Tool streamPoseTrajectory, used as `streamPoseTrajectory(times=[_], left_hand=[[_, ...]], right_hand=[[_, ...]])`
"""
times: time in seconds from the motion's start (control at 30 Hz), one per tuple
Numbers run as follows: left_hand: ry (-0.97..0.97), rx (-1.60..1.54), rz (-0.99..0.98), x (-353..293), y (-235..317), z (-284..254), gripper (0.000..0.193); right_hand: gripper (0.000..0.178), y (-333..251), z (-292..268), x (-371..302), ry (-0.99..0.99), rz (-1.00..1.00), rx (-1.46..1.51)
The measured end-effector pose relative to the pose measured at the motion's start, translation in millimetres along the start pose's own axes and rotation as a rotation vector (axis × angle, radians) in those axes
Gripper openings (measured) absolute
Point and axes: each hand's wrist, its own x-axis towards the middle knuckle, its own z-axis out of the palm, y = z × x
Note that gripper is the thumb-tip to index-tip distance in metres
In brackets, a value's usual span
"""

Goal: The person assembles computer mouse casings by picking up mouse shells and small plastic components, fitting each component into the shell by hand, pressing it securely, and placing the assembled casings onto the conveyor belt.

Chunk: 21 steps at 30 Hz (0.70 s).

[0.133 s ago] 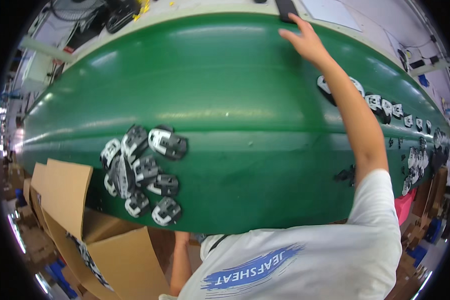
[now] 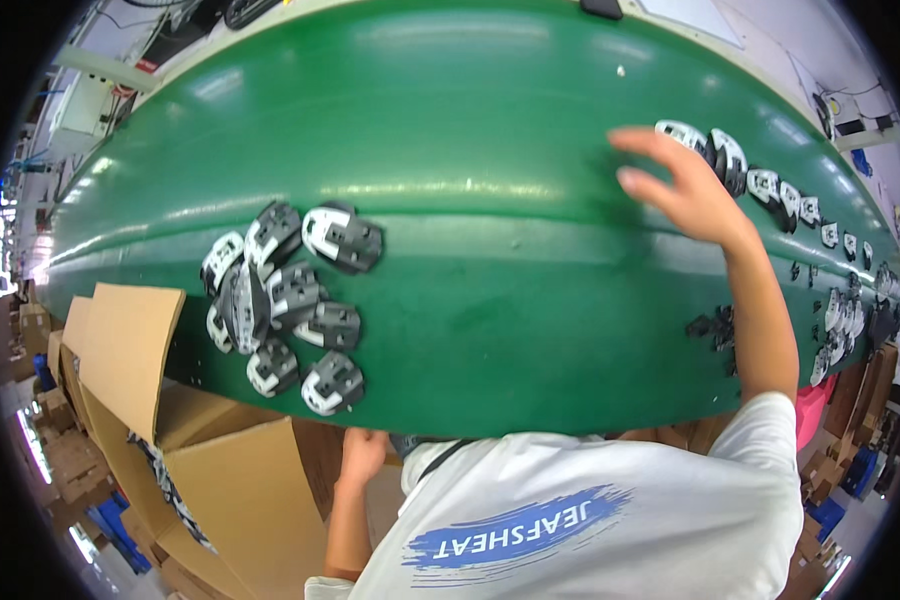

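Over the green work surface [image 2: 450,330] my right hand [image 2: 682,190] is raised, its thumb and fingers apart and nothing between them. Beside it, on the far right side, lie white and black moulded plastic parts [image 2: 727,160]. My left hand [image 2: 363,452] hangs low at the near edge of the surface, by the cardboard box. Its fingers are mostly hidden, so what it may hold does not show. To the left, a cluster of similar black and white plastic parts [image 2: 295,293] lies close together, some overlapping.
An open cardboard box [image 2: 235,500] with parts inside stands at the near left. Small black pieces [image 2: 712,327] lie near my right forearm. More white and black parts [image 2: 842,325] are piled at the far right. A dark flat object [image 2: 601,8] sits at the back edge.
My right hand has come back from the dark object at the far edge toward me and to the right. My left hand shows a little more, and the whole view has shifted slightly.
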Motion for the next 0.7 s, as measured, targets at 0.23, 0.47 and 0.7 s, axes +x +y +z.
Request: streamPoseTrajectory(times=[0.23,0.47,0.7], left_hand=[[0.206,0.133,0.729,-87.4,127.8,-86.8,0.03],[0.511,0.543,0.62,-48.8,115.3,-56.5,0.068],[0.214,0.312,0.61,-46.6,155.8,-18.0,0.073]], right_hand=[[0.032,-49.7,19.1,-228.1,0.382,0.423,0.027],[0.024,-45.1,76.4,-300.8,0.798,0.625,-0.261],[0.038,-47.9,108.2,-266.9,0.691,0.55,-0.287]])
